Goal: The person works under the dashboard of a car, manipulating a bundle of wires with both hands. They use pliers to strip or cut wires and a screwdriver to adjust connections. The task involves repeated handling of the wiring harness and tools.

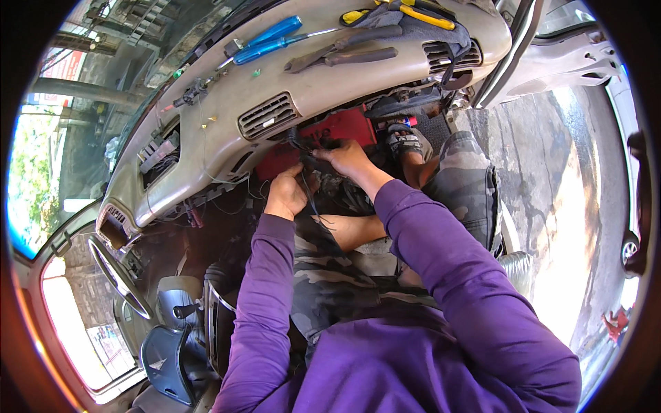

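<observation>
Below the dashboard (344, 96) both of my hands work close together on a dark wire bundle (306, 160). My left hand (286, 193) has its fingers curled and pinched around the bundle's lower side. Slightly higher and to the right, my right hand (346, 158) grips the bundle between thumb and fingers. A black corrugated tube (295, 138) comes down from the dashboard toward them. Thin loose wires dangle beneath the hands, over my legs. Behind the hands lies a red panel or box (348, 127), partly covered; I cannot make out its kind.
On the dashboard top lie blue-handled screwdrivers (267, 48), dark pliers (344, 51) and yellow-handled pliers (427, 17) on a grey cloth (406, 31). A dash opening (162, 151) exposes wiring. The steering wheel (117, 275) is at left; the open door (551, 65) is at right.
</observation>
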Motion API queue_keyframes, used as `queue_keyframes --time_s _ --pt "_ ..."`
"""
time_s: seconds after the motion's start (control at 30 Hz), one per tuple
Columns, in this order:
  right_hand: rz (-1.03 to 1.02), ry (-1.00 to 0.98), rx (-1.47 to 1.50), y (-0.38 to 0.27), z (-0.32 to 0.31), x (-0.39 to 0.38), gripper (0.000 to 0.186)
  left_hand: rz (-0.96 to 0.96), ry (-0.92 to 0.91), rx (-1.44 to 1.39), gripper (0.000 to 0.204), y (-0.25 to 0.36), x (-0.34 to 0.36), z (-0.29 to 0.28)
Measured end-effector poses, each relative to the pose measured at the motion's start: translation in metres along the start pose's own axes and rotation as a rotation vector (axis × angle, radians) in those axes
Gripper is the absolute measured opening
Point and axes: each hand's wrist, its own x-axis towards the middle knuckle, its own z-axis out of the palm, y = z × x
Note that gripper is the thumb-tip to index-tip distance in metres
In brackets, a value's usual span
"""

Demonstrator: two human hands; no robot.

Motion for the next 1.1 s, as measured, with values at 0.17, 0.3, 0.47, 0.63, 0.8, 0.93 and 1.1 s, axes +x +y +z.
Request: queue_keyframes --time_s 0.17,0.3,0.47,0.63,0.8,0.93,1.1 --pt "-0.122 0.019 0.02 0.004 0.033 0.015 0.036 0.067 0.086 -0.036 0.016 -0.021 -0.016 0.007" --pt "-0.103 0.089 -0.012 0.028 0.015 0.031 0.029 0.2 0.085 0.385 0.028 -0.023 -0.006 0.012" --pt "-0.078 0.08 -0.077 0.035 0.019 0.027 0.031 1.271 0.399 1.816 0.039 -0.028 0.057 -0.065" --pt "-0.141 0.108 0.088 0.055 0.013 0.032 0.036 1.198 0.02 1.205 0.031 -0.007 0.08 -0.041" --pt "-0.158 0.143 0.019 0.04 0.007 0.013 0.038 1.224 0.059 1.123 0.02 -0.014 0.088 -0.035" --pt "-0.049 0.098 -0.15 0.035 -0.003 0.005 0.038 1.175 0.079 0.851 0.027 -0.023 0.08 -0.031" --pt "-0.143 0.107 -0.187 0.028 -0.005 0.0 0.036 0.789 0.117 0.596 0.041 -0.015 0.064 -0.021"
